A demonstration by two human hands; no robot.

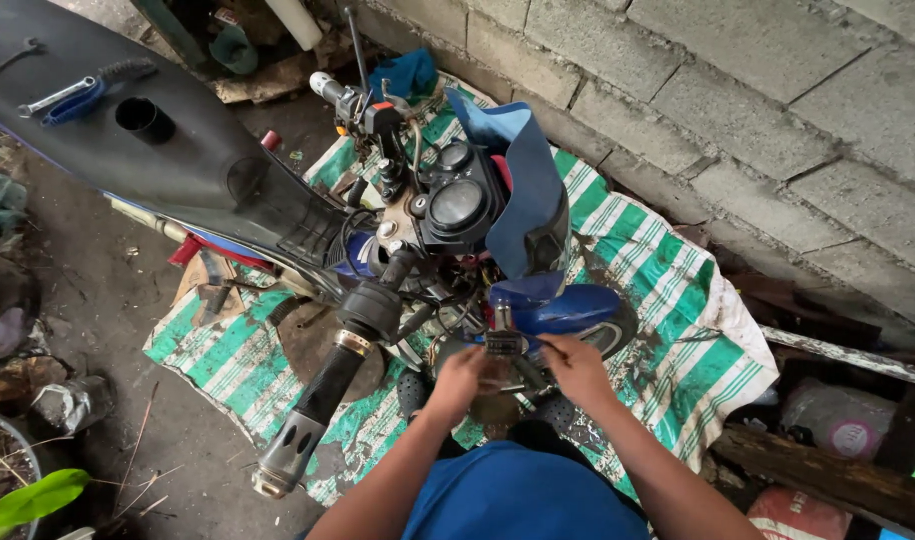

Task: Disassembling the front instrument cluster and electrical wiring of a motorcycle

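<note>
A motorcycle (308,215) fills the frame from ten o'clock to the centre, its long black seat (128,140) running up toward eleven o'clock and its blue front fender (568,305) pointing toward three o'clock, all of it standing over a green-and-white striped tarp (678,300) spread on the dirt floor beside a grey block wall (758,120) at one to two o'clock. A wrench (63,97) lies on the seat at ten o'clock, and a black handlebar grip (323,395) juts down toward seven o'clock. The round gauges (456,200) sit just above centre. At six o'clock, just below the fender, both hands meet on a small dark metal part (506,352) near the front fork. The left hand (456,380) is curled around its lower side, fingers closed; the right hand (578,368) pinches at it from the other side, fingertips drawn together. The exact hold is partly hidden by the fingers. The part looks stiff, fairly light, and likely greasy, so it seems best gripped firmly by its edges with the fingertips while the other hand steadies it.
</note>
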